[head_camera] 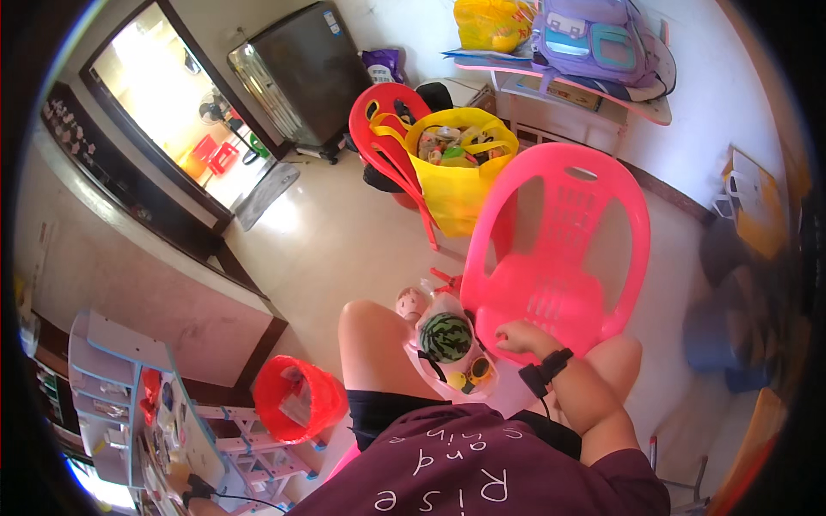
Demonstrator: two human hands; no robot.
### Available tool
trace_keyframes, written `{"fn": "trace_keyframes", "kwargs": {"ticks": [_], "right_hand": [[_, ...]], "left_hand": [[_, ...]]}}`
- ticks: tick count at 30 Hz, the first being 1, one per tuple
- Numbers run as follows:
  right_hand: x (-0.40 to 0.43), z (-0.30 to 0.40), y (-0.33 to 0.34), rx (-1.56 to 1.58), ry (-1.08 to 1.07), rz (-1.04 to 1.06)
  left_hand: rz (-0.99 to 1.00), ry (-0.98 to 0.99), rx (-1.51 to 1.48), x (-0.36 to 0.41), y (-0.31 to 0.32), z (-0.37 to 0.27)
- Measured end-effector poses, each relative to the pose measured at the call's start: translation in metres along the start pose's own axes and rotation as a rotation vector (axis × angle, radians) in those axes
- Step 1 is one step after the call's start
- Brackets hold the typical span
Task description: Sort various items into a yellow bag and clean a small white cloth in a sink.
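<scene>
My right hand, with a black strap and a small device at the wrist, hovers by the front of a pink plastic chair seat. Its fingers are curled and nothing shows in them. Between my thighs sits a pale bag holding a watermelon-patterned ball, a yellow round item and yellow-rimmed sunglasses. Beside it lies what looks like a doll's head. At the lower left, my left hand is over a cluttered desk; its fingers are too unclear to read.
A red-lined bin stands left of my leg, beside a step ladder. Ahead, a yellow bag full of toys rests on a red chair. A purple backpack lies on a wall desk. A doorway opens at upper left.
</scene>
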State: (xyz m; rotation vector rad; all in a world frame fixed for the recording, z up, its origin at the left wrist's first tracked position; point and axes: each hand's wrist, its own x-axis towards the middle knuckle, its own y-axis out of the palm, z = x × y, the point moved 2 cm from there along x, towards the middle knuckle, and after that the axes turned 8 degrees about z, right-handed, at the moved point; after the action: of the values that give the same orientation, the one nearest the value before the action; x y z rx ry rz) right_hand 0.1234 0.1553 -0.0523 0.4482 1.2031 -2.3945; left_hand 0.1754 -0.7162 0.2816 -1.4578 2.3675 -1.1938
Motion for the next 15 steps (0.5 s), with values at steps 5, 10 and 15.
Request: {"fn": "trace_keyframes", "kwargs": {"ticks": [5, 10, 15], "right_hand": [[0.007, -0.007, 0.007, 0.020, -0.010, -0.006], [0.004, 0.001, 0.001, -0.010, -0.010, 0.003], [0.005, -0.004, 0.005, 0.032, -0.009, -0.006]], "left_hand": [[-0.065, -0.011, 0.138, 0.003, 0.002, 0.000], [-0.135, -0.018, 0.280, 0.009, -0.001, -0.004], [-0.248, 0.010, 0.457, 0.017, 0.007, -0.027]]}}
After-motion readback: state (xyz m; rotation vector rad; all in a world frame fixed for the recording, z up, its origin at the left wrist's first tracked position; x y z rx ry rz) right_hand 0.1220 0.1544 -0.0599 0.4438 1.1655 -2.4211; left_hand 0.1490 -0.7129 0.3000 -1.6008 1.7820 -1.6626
